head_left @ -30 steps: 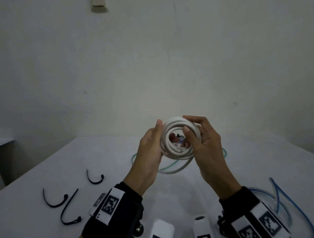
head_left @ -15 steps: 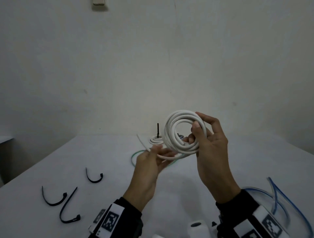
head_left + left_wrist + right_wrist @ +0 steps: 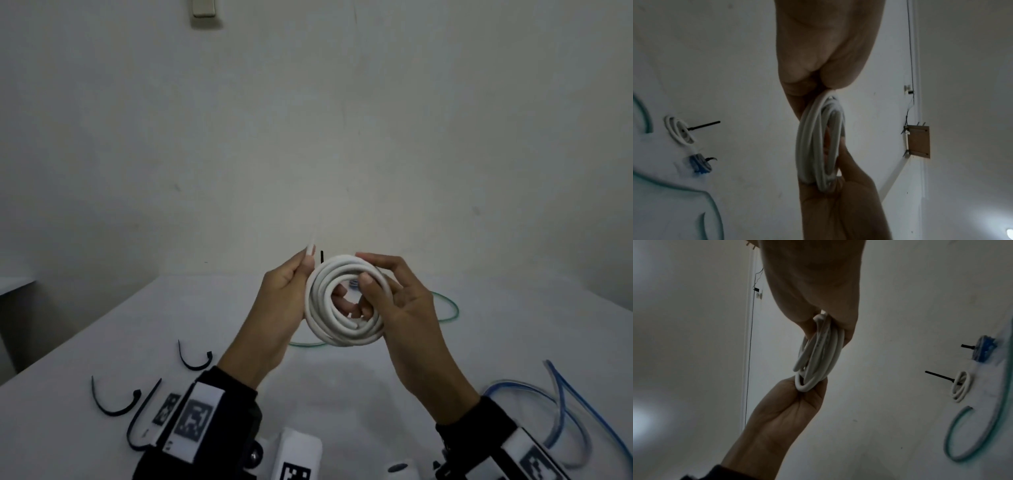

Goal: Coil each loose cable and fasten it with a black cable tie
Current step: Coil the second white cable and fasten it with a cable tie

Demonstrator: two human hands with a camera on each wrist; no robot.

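A thick white cable (image 3: 344, 303), wound into a coil of several loops, is held upright above the table between both hands. My left hand (image 3: 291, 294) grips the coil's left side, and one cable end (image 3: 310, 249) sticks up past its thumb. My right hand (image 3: 394, 298) holds the right side, thumb across the front loops and fingers behind. The left wrist view shows the coil (image 3: 818, 142) edge-on, and so does the right wrist view (image 3: 818, 353). Three loose black cable ties (image 3: 195, 359) (image 3: 114, 400) (image 3: 140, 425) lie on the white table (image 3: 342, 383) at the left.
A loose green cable (image 3: 445, 308) lies behind the hands and a loose blue cable (image 3: 565, 404) at the right. Farther back sit a small white coil (image 3: 679, 129) and a blue coil (image 3: 699, 164), each with a black tie round it. A wall stands behind the table.
My left hand has come up from under the coil and now grips its left side. The hanging tail is wound in, and its end now points up by the left thumb.
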